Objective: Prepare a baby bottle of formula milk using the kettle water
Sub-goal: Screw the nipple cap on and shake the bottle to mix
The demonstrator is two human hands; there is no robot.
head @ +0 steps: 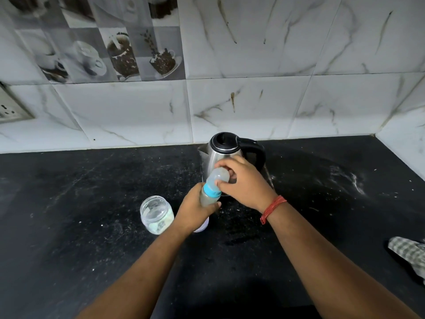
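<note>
Baby bottle (210,196) held above the black bench (92,226), tilted with its top leaning away toward the kettle (224,153). Left hand (195,210) wrapped round the bottle's body below the blue collar (211,191). Right hand (243,180) closed over the clear cap (222,174), thumb and fingers curled round it. Both hands clamped on the same bottle, close together but not touching.

Bottle contents cloudy; level hard to read behind the fingers. Kettle stands upright just behind the hands, lid down, handle to the right. Open glass jar (157,214) of white powder sits on the bench just left of the left hand. A pale lid (202,226) shows partly under the left wrist. Checked cloth (409,252) at the far right edge. Scattered powder on the bench surface.

Handling judgement: thin plastic bottle, light even when part filled, body stiff enough for a firm wrap. Cap is smooth and domed, likely slippery if wet, so best gripped low near the collar. If the water is hot, the body will be warm; hold below the liquid line or briefly. Whether the cap is going on or coming off cannot be told. Jar is glass, breakable, and close to the left elbow's path.
</note>
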